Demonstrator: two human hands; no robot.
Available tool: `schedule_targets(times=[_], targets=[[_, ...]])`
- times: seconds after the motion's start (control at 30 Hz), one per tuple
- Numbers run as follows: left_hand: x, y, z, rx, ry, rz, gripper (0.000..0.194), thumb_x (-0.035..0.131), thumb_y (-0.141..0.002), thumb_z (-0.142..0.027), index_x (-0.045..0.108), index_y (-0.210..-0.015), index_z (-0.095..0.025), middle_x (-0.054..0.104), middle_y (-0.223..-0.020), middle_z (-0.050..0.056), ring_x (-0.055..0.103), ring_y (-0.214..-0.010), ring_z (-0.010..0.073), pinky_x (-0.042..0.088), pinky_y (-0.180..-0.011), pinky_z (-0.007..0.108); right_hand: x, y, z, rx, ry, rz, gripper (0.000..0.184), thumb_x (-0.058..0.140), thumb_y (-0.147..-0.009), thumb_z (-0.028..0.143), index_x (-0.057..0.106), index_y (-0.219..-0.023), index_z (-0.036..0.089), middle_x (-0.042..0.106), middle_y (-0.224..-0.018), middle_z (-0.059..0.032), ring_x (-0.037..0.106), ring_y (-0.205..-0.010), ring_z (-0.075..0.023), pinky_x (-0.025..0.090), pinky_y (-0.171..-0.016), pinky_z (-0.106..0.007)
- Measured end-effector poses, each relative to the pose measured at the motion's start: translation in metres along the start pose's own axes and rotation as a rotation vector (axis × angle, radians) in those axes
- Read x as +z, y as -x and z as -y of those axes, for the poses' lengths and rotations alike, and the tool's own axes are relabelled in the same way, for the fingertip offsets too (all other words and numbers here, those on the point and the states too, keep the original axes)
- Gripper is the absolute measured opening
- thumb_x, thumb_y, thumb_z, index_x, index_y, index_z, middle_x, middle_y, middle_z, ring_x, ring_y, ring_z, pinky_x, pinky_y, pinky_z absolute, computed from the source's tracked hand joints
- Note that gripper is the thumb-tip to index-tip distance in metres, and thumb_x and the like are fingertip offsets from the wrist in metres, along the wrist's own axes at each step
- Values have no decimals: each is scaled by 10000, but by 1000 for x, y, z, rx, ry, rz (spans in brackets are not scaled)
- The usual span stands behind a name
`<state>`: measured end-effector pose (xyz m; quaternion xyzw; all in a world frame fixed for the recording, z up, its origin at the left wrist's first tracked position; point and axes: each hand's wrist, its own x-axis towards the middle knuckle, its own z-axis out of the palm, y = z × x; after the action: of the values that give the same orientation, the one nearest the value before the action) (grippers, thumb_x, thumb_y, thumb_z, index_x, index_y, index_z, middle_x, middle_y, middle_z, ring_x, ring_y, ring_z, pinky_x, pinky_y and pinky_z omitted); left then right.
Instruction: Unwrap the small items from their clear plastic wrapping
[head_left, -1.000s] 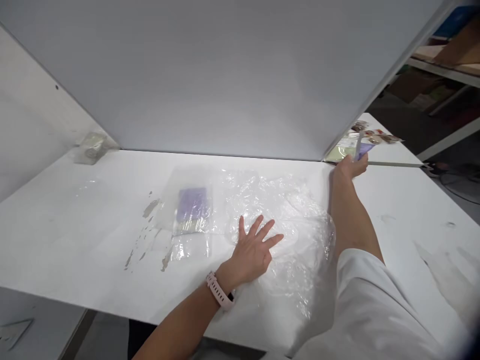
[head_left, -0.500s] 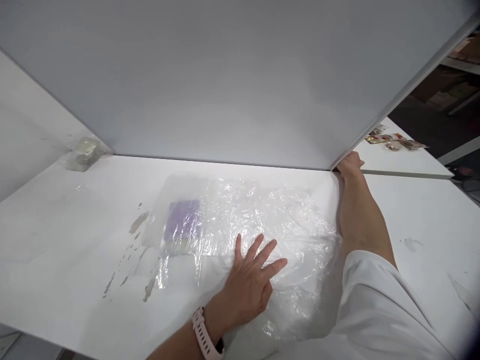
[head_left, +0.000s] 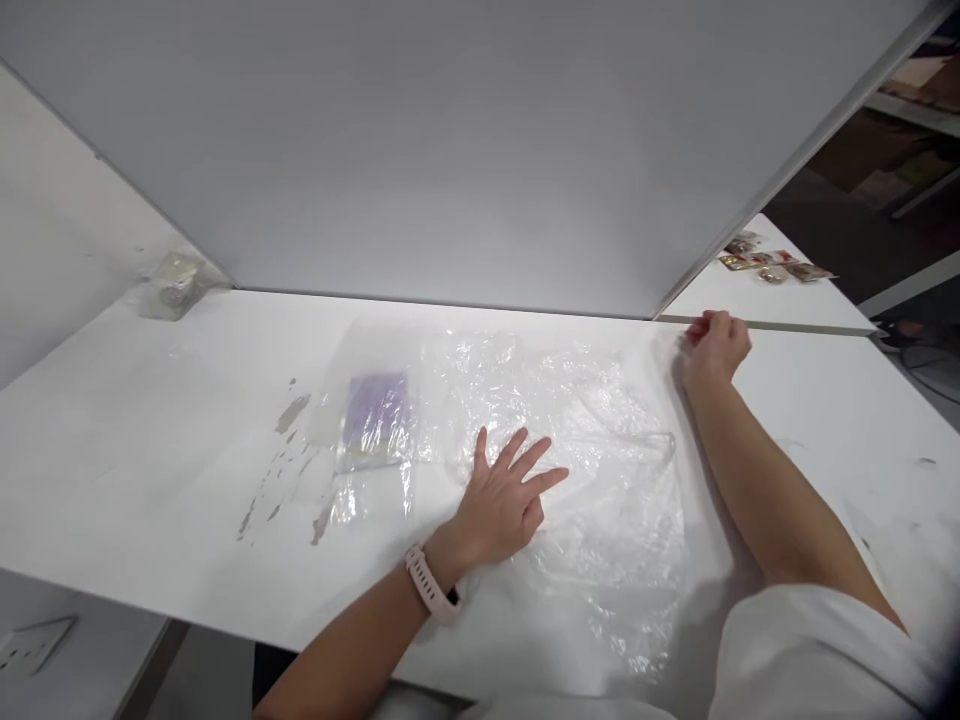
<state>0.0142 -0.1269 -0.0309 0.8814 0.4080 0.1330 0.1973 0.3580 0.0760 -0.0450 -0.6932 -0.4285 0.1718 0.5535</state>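
A wide crumpled clear plastic sheet (head_left: 600, 480) lies on the white table (head_left: 150, 440). My left hand (head_left: 506, 495), with a pink watch on its wrist, rests flat on the sheet with fingers spread. A purple packet (head_left: 375, 410) in a clear bag lies just left of that hand. My right hand (head_left: 716, 345) is at the sheet's far right corner, beside the foot of the white back board (head_left: 450, 150). Its fingers are curled in, and whatever they hold, if anything, is hidden.
Several small coloured packets (head_left: 772, 265) lie on the table behind the board's right edge. A taped lump (head_left: 174, 283) sits in the back left corner. Paint is chipped (head_left: 296, 415) left of the purple packet. A wall socket (head_left: 30, 645) shows below the table's left end.
My right hand held a purple packet out by the pile behind the board, then drew back to the sheet's corner without it. My left hand has stayed flat on the plastic.
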Motion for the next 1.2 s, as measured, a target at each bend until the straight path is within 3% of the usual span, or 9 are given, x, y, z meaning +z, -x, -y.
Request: schedule_targets(times=[0.17, 0.3, 0.47, 0.6, 0.7, 0.8, 0.93, 1.1, 1.2], targets=[[9, -3, 7, 19, 62, -94, 330, 495, -986, -227, 636, -1270, -319, 486, -1528, 7, 339, -1467, 295, 58, -1198, 709, -35, 138, 19, 39, -34, 351, 452, 503, -921, 579, 669, -1155, 229, 667, -1203, -99, 620, -1093, -218, 502, -941, -368], [11, -5, 13, 9, 153, -181, 212, 553, -939, -114, 736, -958, -218, 719, -1116, 33, 602, -1103, 225, 434, -1059, 510, -64, 221, 36, -88, 125, 543, 493, 760, -746, 540, 705, -1185, 321, 598, -1366, -59, 570, -1192, -282, 505, -931, -413], [4, 12, 3, 68, 253, -181, 303, 493, -888, 26, 721, -924, -169, 691, -900, 48, 616, -891, 180, 522, -776, 320, -106, 244, 41, 231, -35, 387, 376, 807, -706, 499, 771, -969, 233, 712, -887, -56, 608, -752, -171, 484, -635, -294], [-10, 35, -25, 81, 329, -330, 297, 483, -941, -49, 728, -921, -216, 698, -880, 28, 615, -910, 187, 496, -902, 398, -122, 269, 62, 259, -152, 183, 330, 862, -661, 435, 782, -926, 256, 679, -808, -13, 538, -693, -111, 459, -632, -245], [-18, 46, -49, 89, 462, -386, 252, 583, -951, -205, 688, -1172, -268, 676, -1231, 55, 549, -1231, 243, 408, -1086, 487, -108, 302, 85, 283, -341, 209, 342, 874, -647, 446, 770, -916, 263, 677, -823, -8, 551, -700, -107, 473, -635, -236], [-16, 53, -60, 176, 648, -231, 742, 703, -882, -368, 349, -1534, -348, 430, -1558, 74, 373, -1445, 291, 373, -1143, 515, -87, 326, 105, 294, -457, 483, 340, 847, -689, 478, 751, -939, 268, 689, -888, -14, 607, -769, -131, 512, -682, -256], [-13, 63, -47, 19, 842, -162, 769, 555, -957, -253, 141, -1596, -365, 577, -1426, 92, 656, -1104, 215, 545, -933, 419, -74, 321, 124, 148, -332, 856, 347, 715, -832, 524, 738, -1073, 277, 715, -1058, -53, 661, -994, -212, 539, -882, -367], [-21, 75, -21, -191, 639, -511, 486, 438, -898, -42, 573, -1326, -228, 656, -1272, 75, 663, -1018, 185, 542, -932, 370, -34, 275, 114, -143, 105, 511, 577, 620, -850, 629, 613, -1318, 290, 546, -1436, -103, 497, -1324, -326, 418, -1077, -535], [-27, 76, -8, -226, 396, -498, 440, 431, -857, 26, 667, -1151, -202, 669, -1197, 75, 610, -1150, 215, 514, -1005, 393, 8, 261, 93, -234, 440, 535, 931, 716, -728, 643, 410, -1505, 233, 301, -1600, -194, 295, -1443, -444, 314, -1096, -655]])
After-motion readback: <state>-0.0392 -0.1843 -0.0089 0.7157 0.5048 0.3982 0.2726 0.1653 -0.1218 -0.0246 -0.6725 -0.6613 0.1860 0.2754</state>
